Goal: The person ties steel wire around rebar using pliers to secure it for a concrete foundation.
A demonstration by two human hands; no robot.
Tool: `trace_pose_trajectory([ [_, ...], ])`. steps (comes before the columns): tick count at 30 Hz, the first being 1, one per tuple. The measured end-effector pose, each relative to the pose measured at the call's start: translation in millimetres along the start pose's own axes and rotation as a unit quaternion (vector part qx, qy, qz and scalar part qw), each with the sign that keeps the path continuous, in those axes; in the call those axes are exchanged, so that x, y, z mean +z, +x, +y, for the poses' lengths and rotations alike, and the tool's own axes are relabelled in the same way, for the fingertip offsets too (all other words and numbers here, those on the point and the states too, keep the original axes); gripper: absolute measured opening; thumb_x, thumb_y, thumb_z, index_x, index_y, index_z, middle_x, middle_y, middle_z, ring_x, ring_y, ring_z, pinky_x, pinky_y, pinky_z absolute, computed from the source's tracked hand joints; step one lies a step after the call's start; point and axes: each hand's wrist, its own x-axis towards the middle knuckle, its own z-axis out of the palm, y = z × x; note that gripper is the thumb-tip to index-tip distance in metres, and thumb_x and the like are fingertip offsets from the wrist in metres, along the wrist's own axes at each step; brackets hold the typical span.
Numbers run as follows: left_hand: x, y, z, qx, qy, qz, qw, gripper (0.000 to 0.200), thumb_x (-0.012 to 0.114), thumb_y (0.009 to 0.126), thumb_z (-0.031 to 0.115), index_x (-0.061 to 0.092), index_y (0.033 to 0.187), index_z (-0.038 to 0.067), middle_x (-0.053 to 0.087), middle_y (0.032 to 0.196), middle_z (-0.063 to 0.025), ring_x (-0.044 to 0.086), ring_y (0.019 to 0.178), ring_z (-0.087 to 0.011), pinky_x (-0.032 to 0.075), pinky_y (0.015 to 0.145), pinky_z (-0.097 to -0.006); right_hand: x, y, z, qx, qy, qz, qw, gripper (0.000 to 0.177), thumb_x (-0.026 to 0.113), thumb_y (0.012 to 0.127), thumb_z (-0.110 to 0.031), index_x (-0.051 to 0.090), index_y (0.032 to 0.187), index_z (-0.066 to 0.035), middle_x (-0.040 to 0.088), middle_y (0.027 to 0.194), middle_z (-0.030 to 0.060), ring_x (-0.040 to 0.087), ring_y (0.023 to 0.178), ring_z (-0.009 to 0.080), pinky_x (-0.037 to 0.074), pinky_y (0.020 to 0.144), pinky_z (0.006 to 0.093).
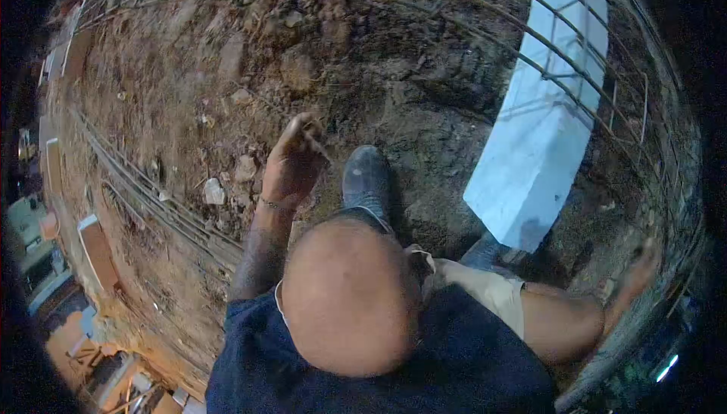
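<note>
My left hand [297, 158] is held over the soil, just left of my dark boot [366, 175]. Its fingers are curled in, with a thin strand-like shape at the fingertips too blurred to name. A band circles that wrist. Out at the far right, my right hand [642, 266] is stretched low beside the steel bars at the edge; blur hides how its fingers lie. Between the hands and farther ahead lies a long white block [522, 149], resembling foam, tilted across the ground. Bars of a rebar cage [560, 50] pass in front of its upper part.
The rebar cage curves across the top and down the right side. Several long rods [163, 198] lie on the earth at left. Bricks [100, 251] and pale stones [214, 191] are scattered there. The ground [394, 96] is rough, lumpy soil.
</note>
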Motion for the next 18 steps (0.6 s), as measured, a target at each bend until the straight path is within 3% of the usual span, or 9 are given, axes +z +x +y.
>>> trace_pose_trajectory([
  [2, 31.7, -0.9, -11.8, -0.026, 0.064, 0.015, 0.997, 0.02, 0.05, 0.086, 0.025, 0.054, 0.097, 0.009, 0.056, 0.085, -0.0012, 0.053, 0.081, -0.0136, 0.041, 0.073, -0.0286, -7.9, 13.6, -63.1, -0.186, 0.091, -0.04, 0.977, 0.036, 0.051, 0.084, -0.033, 0.057, 0.097, 0.0, 0.054, 0.093, 0.0089, 0.05, 0.083, 0.018, 0.039, 0.078, 0.0301],
  [3, 38.2, 3.0, -19.2, -0.031, 0.066, 0.009, 0.997, 0.02, 0.05, 0.086, 0.025, 0.054, 0.097, 0.009, 0.056, 0.085, -0.0012, 0.053, 0.081, -0.0136, 0.041, 0.073, -0.0286, -10.4, -2.7, -115.0, -0.311, 0.026, -0.091, 0.946, 0.03, 0.05, 0.084, -0.029, 0.056, 0.095, -0.002, 0.053, 0.092, 0.0082, 0.05, 0.082, 0.0165, 0.038, 0.079, 0.0283],
  [4, 45.5, 7.8, -25.0, -0.043, 0.088, -0.061, 0.993, 0.02, 0.049, 0.086, 0.025, 0.055, 0.096, 0.008, 0.057, 0.086, -0.0026, 0.054, 0.081, -0.0141, 0.042, 0.072, -0.0282, -3.6, -11.3, -164.6, -0.326, 0.121, -0.236, 0.907, 0.022, 0.051, 0.081, -0.022, 0.055, 0.09, -0.002, 0.052, 0.086, 0.0063, 0.05, 0.081, 0.0151, 0.039, 0.078, 0.0269],
  [6, 58.1, 9.2, -36.8, -0.05, 0.112, -0.133, 0.983, 0.022, 0.048, 0.087, 0.025, 0.055, 0.096, 0.007, 0.058, 0.088, -0.004, 0.055, 0.08, -0.0146, 0.044, 0.072, -0.0278, 20.8, -54.1, -236.9, -0.293, 0.15, -0.377, 0.866, 0.017, 0.056, 0.077, -0.018, 0.053, 0.084, -0.003, 0.053, 0.079, 0.0035, 0.05, 0.073, 0.0112, 0.041, 0.069, 0.0252],
  [8, 70.7, 7.8, -48.9, -0.073, 0.196, -0.156, 0.965, 0.021, 0.05, 0.086, 0.023, 0.055, 0.095, 0.006, 0.057, 0.086, -0.0034, 0.053, 0.077, -0.0132, 0.042, 0.07, -0.0271, 66.7, -90.6, -282.9, -0.299, 0.148, -0.617, 0.713, 0.037, 0.049, 0.084, -0.037, 0.055, 0.089, 0.0, 0.055, 0.075, 0.0089, 0.052, 0.069, 0.0151, 0.043, 0.066, 0.0277],
  [10, 70.0, 5.2, -57.0, -0.108, 0.266, -0.156, 0.945, 0.02, 0.053, 0.085, 0.022, 0.055, 0.095, 0.004, 0.056, 0.084, -0.0024, 0.052, 0.075, -0.0119, 0.041, 0.069, -0.0263, 105.5, -123.3, -289.1, -0.295, 0.181, -0.699, 0.626, 0.053, 0.041, 0.086, -0.047, 0.058, 0.084, 0.003, 0.059, 0.075, 0.0119, 0.057, 0.07, 0.0204, 0.044, 0.065, 0.0309],
  [12, 57.7, 2.9, -64.3, -0.129, 0.318, -0.159, 0.926, 0.021, 0.056, 0.083, 0.021, 0.056, 0.095, 0.003, 0.056, 0.082, -0.0013, 0.051, 0.075, -0.01, 0.04, 0.07, -0.0245, 133.7, -153.0, -281.3, -0.207, 0.178, -0.779, 0.565, 0.045, 0.045, 0.086, -0.041, 0.059, 0.081, 0.002, 0.06, 0.072, 0.0101, 0.057, 0.066, 0.018, 0.045, 0.062, 0.0305],
  [16, 42.9, 9.3, -66.2, -0.123, 0.418, -0.158, 0.886, 0.023, 0.055, 0.083, 0.022, 0.056, 0.095, 0.002, 0.057, 0.085, -0.0012, 0.05, 0.077, -0.0092, 0.04, 0.072, -0.0239, 155.4, -162.7, -273.2, -0.185, 0.159, -0.809, 0.535, 0.027, 0.05, 0.083, -0.024, 0.058, 0.082, 0.001, 0.061, 0.07, 0.0074, 0.056, 0.061, 0.0129, 0.045, 0.057, 0.0281],
  [18, 52.6, 15.3, -60.8, -0.126, 0.26, -0.148, 0.946, 0.033, 0.051, 0.085, 0.028, 0.05, 0.104, 0.002, 0.056, 0.089, -0.0044, 0.051, 0.076, -0.0136, 0.041, 0.07, -0.0273, 148.9, -152.8, -285.5, -0.241, 0.175, -0.784, 0.544, 0.023, 0.049, 0.083, -0.019, 0.054, 0.086, 0.003, 0.058, 0.071, 0.0069, 0.055, 0.063, 0.0127, 0.044, 0.059, 0.028],
])
